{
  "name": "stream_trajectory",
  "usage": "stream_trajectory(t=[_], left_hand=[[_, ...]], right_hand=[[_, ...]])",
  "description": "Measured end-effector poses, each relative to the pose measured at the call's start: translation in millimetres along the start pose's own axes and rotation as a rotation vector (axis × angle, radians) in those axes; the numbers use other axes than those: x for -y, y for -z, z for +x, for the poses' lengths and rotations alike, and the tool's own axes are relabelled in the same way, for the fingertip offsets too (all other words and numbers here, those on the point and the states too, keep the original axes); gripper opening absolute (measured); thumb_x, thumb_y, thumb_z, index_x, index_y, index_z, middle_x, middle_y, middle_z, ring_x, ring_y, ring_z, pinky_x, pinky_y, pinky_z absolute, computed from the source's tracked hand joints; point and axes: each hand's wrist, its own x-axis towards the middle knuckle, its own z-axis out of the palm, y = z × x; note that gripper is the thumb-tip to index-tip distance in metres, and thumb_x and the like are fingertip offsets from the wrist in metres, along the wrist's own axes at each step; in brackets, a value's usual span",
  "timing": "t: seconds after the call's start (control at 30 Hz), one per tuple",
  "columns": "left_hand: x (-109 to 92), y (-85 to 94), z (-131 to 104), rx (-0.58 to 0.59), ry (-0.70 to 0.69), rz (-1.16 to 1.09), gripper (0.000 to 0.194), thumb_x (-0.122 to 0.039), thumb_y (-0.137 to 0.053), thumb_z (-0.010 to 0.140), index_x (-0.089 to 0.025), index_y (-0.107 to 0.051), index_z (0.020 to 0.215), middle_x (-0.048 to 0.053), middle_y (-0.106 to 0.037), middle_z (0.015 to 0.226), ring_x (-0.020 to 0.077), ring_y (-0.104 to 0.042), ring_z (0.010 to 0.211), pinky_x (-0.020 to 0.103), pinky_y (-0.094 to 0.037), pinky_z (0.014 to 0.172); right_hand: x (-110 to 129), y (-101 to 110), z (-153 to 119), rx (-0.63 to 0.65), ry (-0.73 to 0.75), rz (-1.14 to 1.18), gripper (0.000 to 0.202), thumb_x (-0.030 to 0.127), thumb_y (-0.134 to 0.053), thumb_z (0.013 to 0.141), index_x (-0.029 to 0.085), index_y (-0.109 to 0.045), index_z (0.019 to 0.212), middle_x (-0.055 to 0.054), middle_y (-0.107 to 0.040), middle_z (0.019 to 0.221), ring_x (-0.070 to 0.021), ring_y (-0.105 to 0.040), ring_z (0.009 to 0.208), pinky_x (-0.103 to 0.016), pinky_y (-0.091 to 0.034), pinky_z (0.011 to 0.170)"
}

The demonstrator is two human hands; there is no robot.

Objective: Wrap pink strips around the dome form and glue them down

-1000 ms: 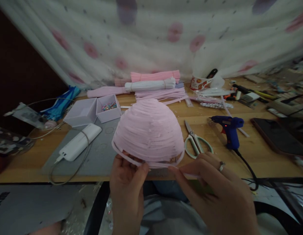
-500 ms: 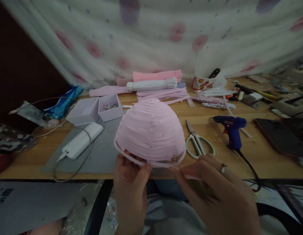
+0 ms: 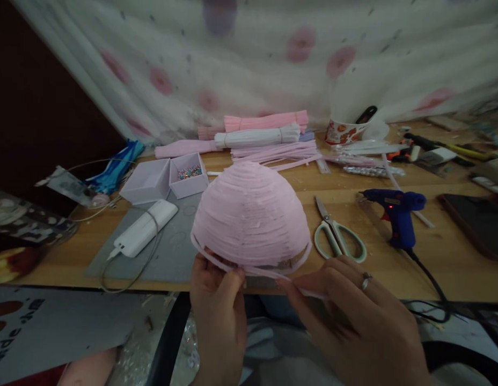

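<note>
The left hand point(image 3: 219, 305) is closed at the near lower edge of a pale pink dome point(image 3: 251, 214), its thumb pressing a pale pink chenille stem point(image 3: 263, 272) there and its other fingers curled underneath. The right hand point(image 3: 353, 316), wearing a ring point(image 3: 366, 280), pinches the same stem between thumb and forefinger just to the right, with more of the strand running beneath the palm. Between the two grips the stem lies nearly straight. The dome, covered in close horizontal rows, is held rounded side up at the front edge of the wooden table point(image 3: 297, 187); a narrow gap shows above its bottom loop.

Just right of the dome lie scissors point(image 3: 328, 226) with pale green handles, blades pointing away from the person. Farther right are a blue hot glue gun point(image 3: 402, 220) with a red light lit and a smartphone point(image 3: 474, 222). To the left, a white power bank point(image 3: 146, 228) with a cable plugged in rests on a grey mat point(image 3: 180, 236), and beyond it an open box point(image 3: 188, 187) contains small multicoloured beads point(image 3: 189, 172). Behind the dome are loose pale pink stems point(image 3: 277, 153), a white bundle point(image 3: 257, 138) and a brighter pink bundle point(image 3: 267, 121), before a flowered curtain point(image 3: 253, 64).
</note>
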Motion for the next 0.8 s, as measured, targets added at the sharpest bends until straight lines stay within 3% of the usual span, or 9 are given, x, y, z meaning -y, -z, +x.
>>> stream_trajectory(t=[0.2, 0.37, 0.47, 0.6, 0.67, 0.8], left_hand=[[3, 1.1, 3, -0.013, -0.001, -0.025, 0.037, -0.008, -0.074, 0.054, -0.021, -0.07, 0.088, -0.005, -0.067, 0.076, 0.0065, -0.051, 0.056, 0.015, -0.046, 0.053], [-2, 8.0, 2, 0.107, -0.021, -0.074, 0.035, -0.013, -0.079, 0.06, -0.021, -0.072, 0.094, 0.0, -0.068, 0.088, 0.0126, -0.06, 0.075, 0.02, -0.051, 0.065], [-7, 11.9, 0, 0.182, -0.009, -0.114, 0.034, -0.01, -0.078, 0.063, -0.022, -0.072, 0.095, -0.001, -0.062, 0.08, 0.0115, -0.055, 0.07, 0.021, -0.05, 0.065], [-8, 13.1, 1, 0.183, 0.036, -0.141, 0.039, -0.009, -0.079, 0.065, -0.026, -0.073, 0.099, 0.001, -0.066, 0.098, 0.0159, -0.062, 0.087, 0.025, -0.052, 0.073], [-7, 13.5, 3, 0.181, 0.011, -0.145, 0.032, -0.014, -0.081, 0.067, -0.023, -0.074, 0.097, 0.002, -0.068, 0.1, 0.0139, -0.063, 0.082, 0.021, -0.052, 0.066], [-5, 16.3, 8, 0.119, -0.021, -0.146, 0.015, -0.026, -0.083, 0.073, -0.017, -0.074, 0.082, -0.001, -0.066, 0.075, 0.0081, -0.057, 0.06, 0.016, -0.051, 0.054]], right_hand=[[0, -2, -2, 0.005, -0.016, 0.012, 0.014, 0.017, -0.061, 0.092, 0.026, -0.056, 0.083, 0.001, -0.067, 0.072, -0.0175, -0.068, 0.069, -0.03, -0.049, 0.061], [-1, -5, -2, -0.011, -0.008, 0.0, 0.014, 0.015, -0.062, 0.091, 0.026, -0.056, 0.085, 0.001, -0.067, 0.075, -0.0179, -0.068, 0.072, -0.03, -0.049, 0.062], [0, -2, -2, -0.022, -0.005, 0.004, 0.014, 0.014, -0.061, 0.09, 0.026, -0.056, 0.086, 0.0, -0.068, 0.076, -0.0182, -0.068, 0.075, -0.029, -0.048, 0.061], [-1, 4, -4, -0.004, -0.044, -0.027, 0.006, 0.021, -0.06, 0.093, 0.025, -0.058, 0.09, 0.0, -0.068, 0.078, -0.0177, -0.069, 0.071, -0.028, -0.048, 0.058], [-3, 6, -4, 0.002, -0.056, -0.022, 0.002, 0.024, -0.059, 0.094, 0.025, -0.058, 0.093, 0.001, -0.069, 0.077, -0.016, -0.067, 0.065, -0.027, -0.049, 0.056], [-10, 9, -4, 0.002, -0.088, 0.011, 0.002, 0.026, -0.059, 0.093, 0.025, -0.058, 0.093, 0.002, -0.07, 0.074, -0.0147, -0.067, 0.059, -0.024, -0.05, 0.052]])
